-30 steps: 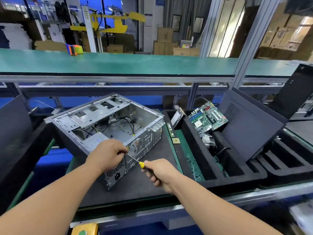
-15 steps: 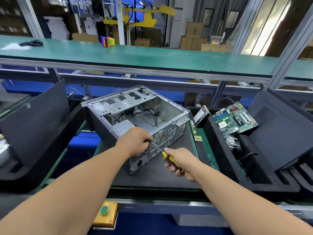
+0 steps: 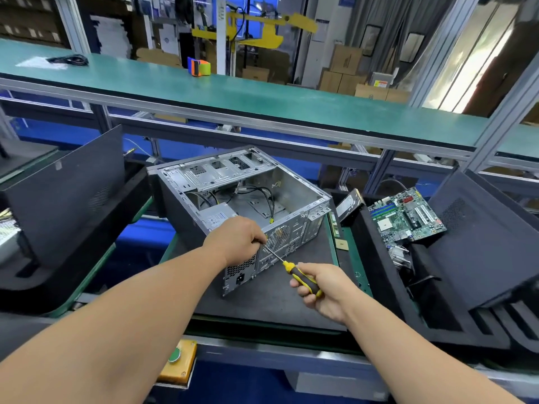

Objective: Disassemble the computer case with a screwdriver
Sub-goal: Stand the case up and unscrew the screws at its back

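Note:
An open grey metal computer case (image 3: pixel 294 199) lies on its side on a black foam mat (image 3: pixel 274 298), its inside showing black cables and a power supply. My left hand (image 3: pixel 237 242) rests on the case's near rear corner, fingers curled at the screwdriver's tip. The screwdriver (image 3: pixel 300 275) has a yellow and black handle, and my right hand (image 3: pixel 326 290) grips that handle. Its thin shaft points up-left onto the perforated rear panel. The tip is hidden under my left fingers.
A green motherboard (image 3: pixel 407 215) leans in a black foam tray (image 3: pixel 379 269) to the right, next to a dark side panel (image 3: pixel 490 240). Another dark panel (image 3: pixel 67 193) stands at the left. A green shelf (image 3: pixel 233 91) runs above. A yellow button box (image 3: pixel 176 360) hangs below the bench edge.
The view has swung left, so the case now sits further right in frame. Both hands stay at the rear panel; the right hand has drawn back slightly, showing more shaft.

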